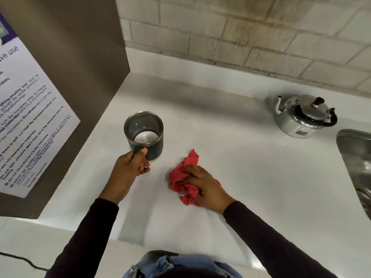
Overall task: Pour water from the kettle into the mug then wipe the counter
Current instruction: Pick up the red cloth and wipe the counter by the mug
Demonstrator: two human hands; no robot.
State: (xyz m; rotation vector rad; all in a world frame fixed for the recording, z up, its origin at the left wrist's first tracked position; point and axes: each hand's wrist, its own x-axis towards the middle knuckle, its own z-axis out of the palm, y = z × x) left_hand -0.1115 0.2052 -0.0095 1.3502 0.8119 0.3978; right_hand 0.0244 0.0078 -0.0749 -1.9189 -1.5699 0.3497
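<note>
A dark green metal mug (143,131) with a steel inside stands on the white counter (230,161), left of centre. My left hand (130,167) grips its handle. Just to the right, my right hand (202,184) presses a crumpled red cloth (180,177) flat against the counter. A silver kettle (301,117) with a black handle and knob stands upright at the back right, well away from both hands.
A brown cabinet side (84,77) with a printed notice (30,117) rises at the left, close to the mug. A steel sink (357,173) lies at the right edge. A tiled wall (241,33) runs along the back.
</note>
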